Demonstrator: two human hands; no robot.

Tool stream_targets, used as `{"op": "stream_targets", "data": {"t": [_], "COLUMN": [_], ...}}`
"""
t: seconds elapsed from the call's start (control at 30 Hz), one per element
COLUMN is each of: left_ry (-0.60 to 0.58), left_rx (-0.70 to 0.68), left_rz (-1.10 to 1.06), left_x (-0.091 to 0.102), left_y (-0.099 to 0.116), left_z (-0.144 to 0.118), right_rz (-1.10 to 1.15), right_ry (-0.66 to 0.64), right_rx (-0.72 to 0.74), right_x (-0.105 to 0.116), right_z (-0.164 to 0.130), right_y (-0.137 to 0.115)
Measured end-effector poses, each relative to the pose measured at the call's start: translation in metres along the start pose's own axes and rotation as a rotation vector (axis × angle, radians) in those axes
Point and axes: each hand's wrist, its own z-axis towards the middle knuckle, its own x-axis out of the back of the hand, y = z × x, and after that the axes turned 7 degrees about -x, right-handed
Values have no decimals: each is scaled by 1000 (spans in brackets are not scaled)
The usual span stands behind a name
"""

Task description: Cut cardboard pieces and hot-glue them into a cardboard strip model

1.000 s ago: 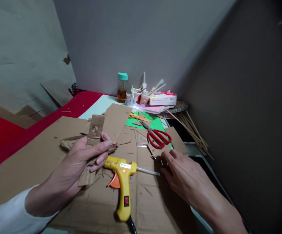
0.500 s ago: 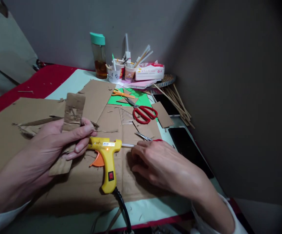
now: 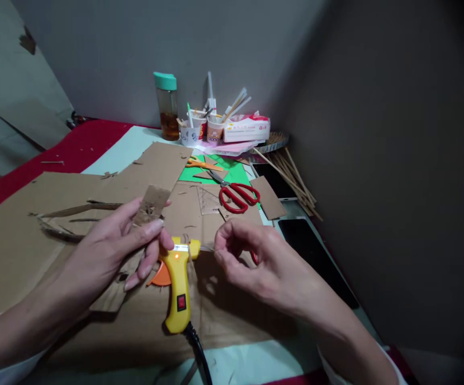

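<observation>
Nearest me, a black cord (image 3: 197, 345) runs over the pale edge of the surface (image 3: 251, 358) to the glue gun. A little farther in, my left hand (image 3: 113, 243) holds a cardboard strip (image 3: 154, 199), pinched between thumb and fingers. The strip slants through my grip: its lower end sticks out beneath my palm, and its upper end rises past my thumb, leaning right. It is brown and flat, with a rough, torn patch near the top and a small dark hole lower down; my fingers hide its middle.

Just behind those fingers lies the yellow glue gun (image 3: 179, 291), its orange trigger to the left, on a big cardboard sheet (image 3: 240, 321). To its right hangs my right hand (image 3: 266, 267), thumb and forefinger drawn narrow, well apart from the strip; I cannot tell whether something thin is between them. A red handle peeks from behind that hand.

Beyond my hands are the red-handled scissors (image 3: 240, 196), then the orange scissors (image 3: 205, 164) on a green sheet (image 3: 237, 172). Farthest off stand paper cups (image 3: 215, 131) and a teal-lidded bottle (image 3: 168, 112).
</observation>
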Motion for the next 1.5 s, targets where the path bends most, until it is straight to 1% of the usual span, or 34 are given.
{"op": "stream_targets", "data": {"t": [0.07,0.13,0.2,0.27,0.33,0.43,0.57,0.63,0.7,0.8,0.93,1.03,1.1,1.23,1.3,1.37,1.43,1.5], "left_ry": [-32,-70,-137,-219,-283,-327,-371,-363,-348,-351,-367,-331,-302,-311,-328,-323,-302,-265], "left_rx": [18,62,113,158,178,215,283,293,307,344,372,403,389,439,421,346,312,311], "left_rz": [-59,-114,-185,-273,-344,-391,-422,-402,-375,-388,-408,-446,-462,-370,-322,-284,-251,-249], "left_x": [1,3,5,4,1,-5,-12,-13,-13,-13,-14,-14,-14,-15,-16,-17,-18,-18], "left_y": [-5,-10,-15,-18,-16,-10,-2,-1,-1,1,2,-3,-6,-1,2,2,-4,-11], "left_z": [-2,-3,-3,-3,-5,-8,-13,-14,-14,-14,-17,-20,-21,-21,-21,-21,-21,-23], "right_rz": [294,462,514,519,501,426,169,48,-16,-73,-106,-100,-102,-104,-116,-124,-124,-132], "right_ry": [-42,-81,-76,-42,-5,78,265,301,300,311,357,353,348,323,302,284,277,284], "right_rx": [4,8,16,39,55,98,296,374,405,399,331,291,275,264,253,241,234,235], "right_x": [1,-1,-3,-6,-9,-13,-18,-21,-23,-25,-25,-24,-23,-23,-23,-22,-22,-23], "right_z": [1,2,4,5,6,6,2,0,-2,-3,-2,-1,0,0,0,0,-1,-1], "right_y": [0,2,3,3,3,2,-1,-1,0,1,0,-1,-2,-1,1,2,3,4]}}
